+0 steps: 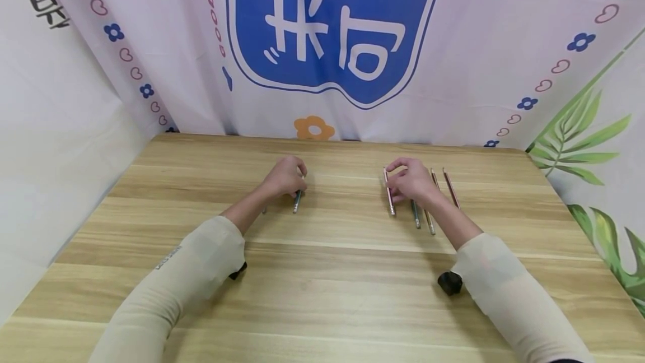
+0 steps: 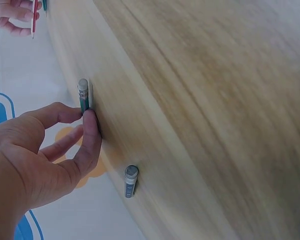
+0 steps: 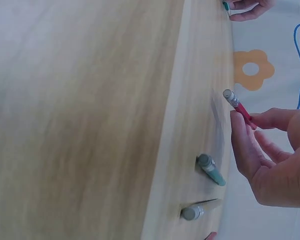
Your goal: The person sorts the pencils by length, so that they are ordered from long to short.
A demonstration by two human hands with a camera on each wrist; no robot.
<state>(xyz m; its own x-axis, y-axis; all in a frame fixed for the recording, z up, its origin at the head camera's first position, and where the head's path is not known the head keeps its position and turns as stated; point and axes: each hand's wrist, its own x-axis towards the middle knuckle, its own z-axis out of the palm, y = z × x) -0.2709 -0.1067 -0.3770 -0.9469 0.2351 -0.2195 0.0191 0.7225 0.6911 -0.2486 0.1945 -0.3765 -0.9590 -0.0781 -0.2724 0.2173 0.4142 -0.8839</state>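
Note:
My left hand (image 1: pixel 286 177) pinches a green pencil (image 2: pixel 84 100) between thumb and fingers, its eraser end toward me, close to the tabletop. Another pencil (image 2: pixel 131 181), dark with a metal eraser cap, lies beside that hand, mostly hidden by it in the head view. In my right hand (image 1: pixel 409 181) a red pencil (image 1: pixel 389 192) is pinched by thumb and fingertips, slightly above the table. Under and beside the right hand lie a teal pencil (image 3: pixel 211 170), a pale brownish pencil (image 3: pixel 197 210) and a dark red pencil (image 1: pixel 451 188), partly covered by the hand and forearm.
The wood-grain table (image 1: pixel 322 296) reaches back to a printed curtain (image 1: pixel 176 43) with a blue emblem. White cloth (image 1: pixel 60 144) hangs at the left, and a leaf-printed cloth (image 1: pixel 594 156) at the right. A black wrist camera (image 1: pixel 450 283) sits under the right sleeve.

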